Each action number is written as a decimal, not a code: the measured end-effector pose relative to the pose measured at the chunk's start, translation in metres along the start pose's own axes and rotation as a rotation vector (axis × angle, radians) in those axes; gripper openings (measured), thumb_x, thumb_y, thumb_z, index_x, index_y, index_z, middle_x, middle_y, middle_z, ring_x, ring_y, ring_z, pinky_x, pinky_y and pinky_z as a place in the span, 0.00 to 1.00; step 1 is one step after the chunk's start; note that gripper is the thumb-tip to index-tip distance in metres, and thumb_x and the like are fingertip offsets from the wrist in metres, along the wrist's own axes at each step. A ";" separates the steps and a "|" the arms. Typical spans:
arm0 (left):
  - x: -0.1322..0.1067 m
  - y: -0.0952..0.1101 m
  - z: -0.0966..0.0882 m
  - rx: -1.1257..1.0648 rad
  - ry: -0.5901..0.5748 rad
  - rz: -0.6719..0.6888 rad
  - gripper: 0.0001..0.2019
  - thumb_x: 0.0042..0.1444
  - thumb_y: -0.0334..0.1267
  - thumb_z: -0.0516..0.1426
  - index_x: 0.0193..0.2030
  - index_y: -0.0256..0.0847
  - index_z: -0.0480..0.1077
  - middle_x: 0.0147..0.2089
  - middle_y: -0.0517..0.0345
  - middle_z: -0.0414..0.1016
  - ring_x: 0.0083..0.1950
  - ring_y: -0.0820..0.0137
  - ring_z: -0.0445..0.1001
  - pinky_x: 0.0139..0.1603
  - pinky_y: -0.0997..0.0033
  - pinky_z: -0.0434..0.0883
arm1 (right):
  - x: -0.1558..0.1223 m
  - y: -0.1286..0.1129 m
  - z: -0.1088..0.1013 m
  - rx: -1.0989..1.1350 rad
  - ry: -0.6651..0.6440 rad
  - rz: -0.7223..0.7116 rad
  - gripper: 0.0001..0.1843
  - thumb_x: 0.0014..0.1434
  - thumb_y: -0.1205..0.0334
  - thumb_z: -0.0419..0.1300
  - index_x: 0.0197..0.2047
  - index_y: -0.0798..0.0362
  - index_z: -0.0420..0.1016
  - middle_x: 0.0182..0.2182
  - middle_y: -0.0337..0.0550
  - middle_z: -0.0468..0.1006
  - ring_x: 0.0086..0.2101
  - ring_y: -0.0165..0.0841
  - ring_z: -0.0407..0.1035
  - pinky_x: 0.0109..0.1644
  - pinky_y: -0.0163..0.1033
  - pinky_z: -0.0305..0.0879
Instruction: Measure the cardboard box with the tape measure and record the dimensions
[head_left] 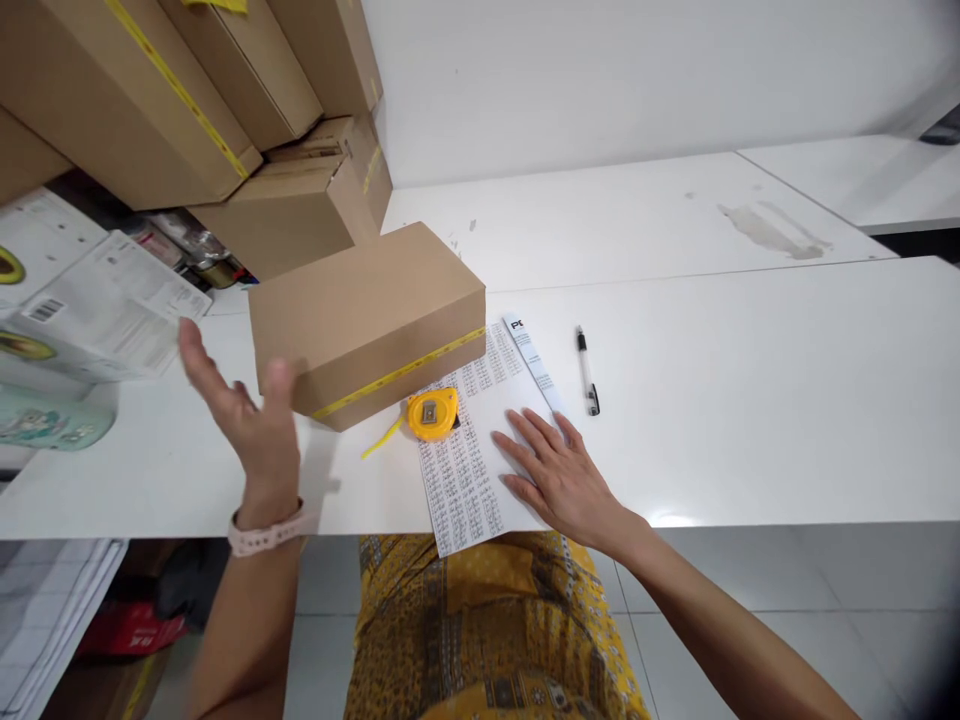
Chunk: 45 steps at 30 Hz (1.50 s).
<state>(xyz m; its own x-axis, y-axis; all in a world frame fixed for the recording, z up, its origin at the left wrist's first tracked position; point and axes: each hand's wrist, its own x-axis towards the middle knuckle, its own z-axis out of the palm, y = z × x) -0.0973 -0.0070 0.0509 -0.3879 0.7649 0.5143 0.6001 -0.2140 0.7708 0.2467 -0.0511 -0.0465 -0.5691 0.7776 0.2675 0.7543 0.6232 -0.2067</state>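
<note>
A brown cardboard box with a yellow tape strip lies on the white table. My left hand is raised beside the box's left end, fingers spread, thumb close to or touching the box. My right hand lies flat, fingers stretched out, on a printed sheet that hangs over the table's front edge. A yellow tape measure sits on the sheet just in front of the box, its tape pulled out a little. A folded paper and a pen lie to the right.
Stacked cardboard boxes tower at the back left. White printed cartons and a pale green item crowd the left edge. More boxes and papers sit on the floor at lower left. A second table adjoins at the far right.
</note>
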 end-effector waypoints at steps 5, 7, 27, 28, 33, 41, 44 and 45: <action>0.046 -0.025 0.014 -0.438 -0.178 -0.293 0.34 0.63 0.45 0.60 0.73 0.50 0.55 0.78 0.63 0.55 0.76 0.56 0.56 0.75 0.53 0.59 | 0.000 0.000 0.001 -0.023 -0.006 -0.003 0.28 0.74 0.48 0.48 0.73 0.44 0.59 0.73 0.49 0.58 0.71 0.48 0.51 0.72 0.67 0.43; 0.053 -0.019 0.030 -0.471 -0.251 -0.326 0.38 0.57 0.41 0.63 0.73 0.54 0.56 0.78 0.64 0.54 0.76 0.57 0.57 0.73 0.56 0.63 | 0.000 -0.001 0.001 -0.023 -0.006 -0.003 0.28 0.74 0.49 0.48 0.73 0.44 0.59 0.73 0.50 0.58 0.71 0.48 0.51 0.72 0.67 0.44; -0.080 0.054 0.114 0.108 -0.847 0.935 0.15 0.68 0.35 0.52 0.58 0.39 0.72 0.58 0.45 0.78 0.62 0.57 0.75 0.66 0.49 0.69 | 0.004 0.043 -0.031 0.376 0.235 0.407 0.18 0.71 0.48 0.51 0.49 0.49 0.77 0.47 0.49 0.82 0.48 0.42 0.76 0.48 0.50 0.72; -0.093 0.051 0.120 0.155 -0.966 0.948 0.17 0.69 0.38 0.52 0.60 0.35 0.71 0.61 0.41 0.76 0.66 0.54 0.72 0.68 0.48 0.67 | 0.012 0.057 -0.035 0.317 0.282 0.607 0.19 0.70 0.46 0.51 0.44 0.50 0.76 0.42 0.50 0.83 0.41 0.41 0.76 0.42 0.47 0.71; -0.118 0.035 0.135 0.306 -1.158 0.918 0.37 0.67 0.57 0.54 0.72 0.28 0.58 0.77 0.30 0.52 0.78 0.40 0.45 0.75 0.33 0.47 | 0.058 0.098 -0.038 0.094 0.091 0.857 0.24 0.63 0.44 0.59 0.54 0.53 0.70 0.35 0.49 0.82 0.33 0.43 0.74 0.36 0.44 0.64; -0.116 0.033 0.130 0.294 -1.216 0.891 0.40 0.69 0.62 0.46 0.76 0.34 0.51 0.80 0.35 0.42 0.80 0.41 0.35 0.72 0.24 0.33 | 0.048 0.114 -0.049 0.646 0.370 0.694 0.20 0.63 0.54 0.52 0.51 0.56 0.76 0.25 0.44 0.76 0.25 0.35 0.69 0.34 0.44 0.67; -0.117 0.033 0.130 0.292 -1.204 0.888 0.39 0.69 0.62 0.46 0.76 0.35 0.51 0.80 0.35 0.43 0.80 0.42 0.35 0.72 0.25 0.31 | 0.025 0.108 -0.077 1.015 0.585 0.538 0.18 0.62 0.49 0.53 0.50 0.46 0.74 0.34 0.46 0.80 0.33 0.40 0.75 0.37 0.49 0.72; -0.118 0.033 0.130 0.294 -1.203 0.892 0.39 0.69 0.61 0.46 0.76 0.34 0.51 0.80 0.35 0.43 0.80 0.42 0.35 0.72 0.25 0.31 | 0.021 0.102 -0.087 1.089 0.635 0.461 0.15 0.61 0.48 0.55 0.48 0.43 0.73 0.33 0.44 0.80 0.34 0.40 0.75 0.36 0.48 0.72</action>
<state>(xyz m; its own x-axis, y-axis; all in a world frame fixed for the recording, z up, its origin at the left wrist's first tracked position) 0.0590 -0.0249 -0.0331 0.8582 0.5115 0.0428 0.4927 -0.8444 0.2103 0.3406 0.0213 0.0197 0.1378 0.9448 0.2972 0.0225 0.2969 -0.9546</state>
